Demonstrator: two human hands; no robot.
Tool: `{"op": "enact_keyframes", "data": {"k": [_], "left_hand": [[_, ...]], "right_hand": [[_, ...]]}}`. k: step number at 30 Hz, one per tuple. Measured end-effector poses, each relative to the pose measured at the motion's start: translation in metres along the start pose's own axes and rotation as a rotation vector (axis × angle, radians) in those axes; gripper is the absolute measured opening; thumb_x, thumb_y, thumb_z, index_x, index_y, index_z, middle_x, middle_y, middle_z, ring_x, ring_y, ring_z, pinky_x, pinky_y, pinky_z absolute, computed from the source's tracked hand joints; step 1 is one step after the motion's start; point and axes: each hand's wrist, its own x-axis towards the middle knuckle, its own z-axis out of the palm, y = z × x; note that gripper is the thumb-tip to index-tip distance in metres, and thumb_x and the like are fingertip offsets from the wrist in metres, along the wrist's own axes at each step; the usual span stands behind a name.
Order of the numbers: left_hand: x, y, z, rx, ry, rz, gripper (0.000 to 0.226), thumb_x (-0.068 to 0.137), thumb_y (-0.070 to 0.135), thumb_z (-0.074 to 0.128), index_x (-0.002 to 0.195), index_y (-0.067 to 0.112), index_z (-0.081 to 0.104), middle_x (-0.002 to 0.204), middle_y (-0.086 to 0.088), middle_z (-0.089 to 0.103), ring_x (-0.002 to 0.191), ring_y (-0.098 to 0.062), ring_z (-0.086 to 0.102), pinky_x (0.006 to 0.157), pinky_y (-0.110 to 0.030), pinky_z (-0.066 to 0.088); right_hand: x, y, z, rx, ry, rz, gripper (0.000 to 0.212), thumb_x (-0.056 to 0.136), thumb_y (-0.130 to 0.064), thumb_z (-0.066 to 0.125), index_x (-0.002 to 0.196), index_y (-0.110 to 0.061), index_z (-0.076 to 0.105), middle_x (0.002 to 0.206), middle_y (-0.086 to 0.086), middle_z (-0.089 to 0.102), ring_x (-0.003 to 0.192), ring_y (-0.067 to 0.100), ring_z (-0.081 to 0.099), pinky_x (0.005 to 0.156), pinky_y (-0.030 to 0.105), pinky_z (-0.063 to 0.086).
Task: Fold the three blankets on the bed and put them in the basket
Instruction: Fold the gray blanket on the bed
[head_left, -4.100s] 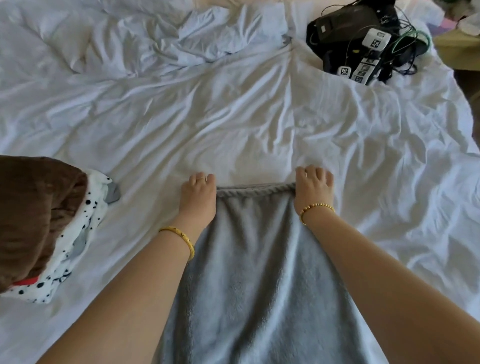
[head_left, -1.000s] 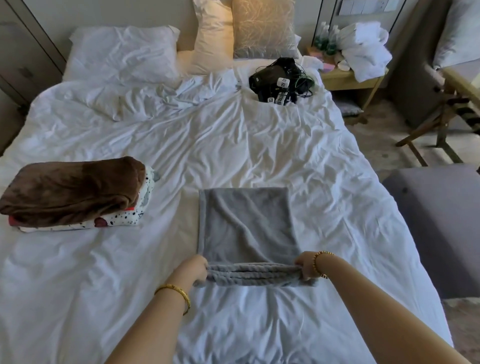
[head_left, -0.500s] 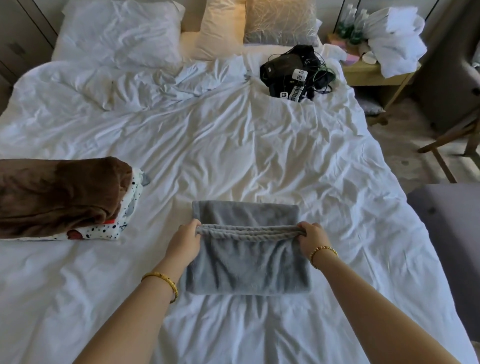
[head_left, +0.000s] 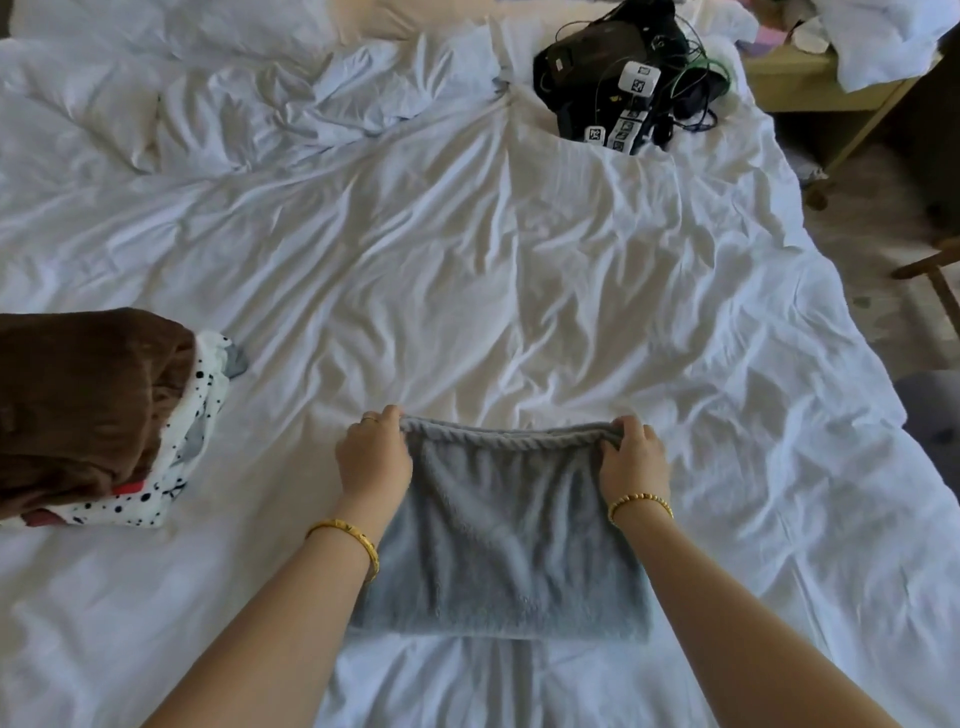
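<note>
A grey fleece blanket (head_left: 506, 535) lies folded into a compact rectangle on the white bed (head_left: 467, 270) in front of me. My left hand (head_left: 374, 460) grips its far left corner and my right hand (head_left: 631, 457) grips its far right corner, holding the stacked edges against the sheet. At the left edge a folded brown blanket (head_left: 78, 400) rests on top of a folded white blanket with black spots (head_left: 176, 467). No basket is in view.
A black bag with cables and tagged white devices (head_left: 628, 78) sits at the far right of the bed. Rumpled white bedding (head_left: 234, 104) is bunched at the far left. A wooden bedside table (head_left: 810, 88) and floor lie beyond the bed's right edge.
Both hands carried the grey blanket's near edge away from me onto its far edge, halving it. The view has dipped closer to the bed.
</note>
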Motion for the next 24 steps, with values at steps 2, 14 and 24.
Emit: {"op": "enact_keyframes", "data": {"k": [2, 14, 24], "left_hand": [[-0.006, 0.007, 0.006, 0.056, 0.151, 0.029, 0.047, 0.082, 0.0, 0.054, 0.127, 0.012, 0.047, 0.131, -0.016, 0.048, 0.119, -0.035, 0.046, 0.107, -0.049, 0.028], [-0.047, 0.016, 0.078, 0.176, 0.119, 0.342, 0.052, 0.078, 0.038, 0.068, 0.124, 0.017, 0.061, 0.125, -0.014, 0.06, 0.115, -0.035, 0.057, 0.098, -0.059, 0.037], [-0.066, 0.018, 0.08, -0.003, 0.147, 0.226, 0.053, 0.084, 0.01, 0.06, 0.135, 0.006, 0.046, 0.144, -0.025, 0.035, 0.132, -0.046, 0.032, 0.107, -0.057, 0.028]], "right_hand": [[-0.004, -0.005, 0.008, -0.04, 0.094, -0.004, 0.04, 0.091, -0.012, 0.049, 0.131, -0.009, 0.044, 0.134, 0.013, 0.043, 0.126, 0.033, 0.037, 0.108, 0.043, 0.026], [-0.044, 0.023, 0.066, -0.45, -0.103, -0.523, 0.063, 0.082, -0.036, 0.065, 0.136, -0.012, 0.046, 0.141, 0.002, 0.048, 0.129, 0.024, 0.047, 0.107, 0.048, 0.031], [-0.054, 0.083, 0.055, 0.225, -0.108, 0.179, 0.055, 0.095, -0.041, 0.041, 0.138, -0.008, 0.029, 0.139, 0.015, 0.04, 0.123, 0.031, 0.044, 0.096, 0.041, 0.04]]}}
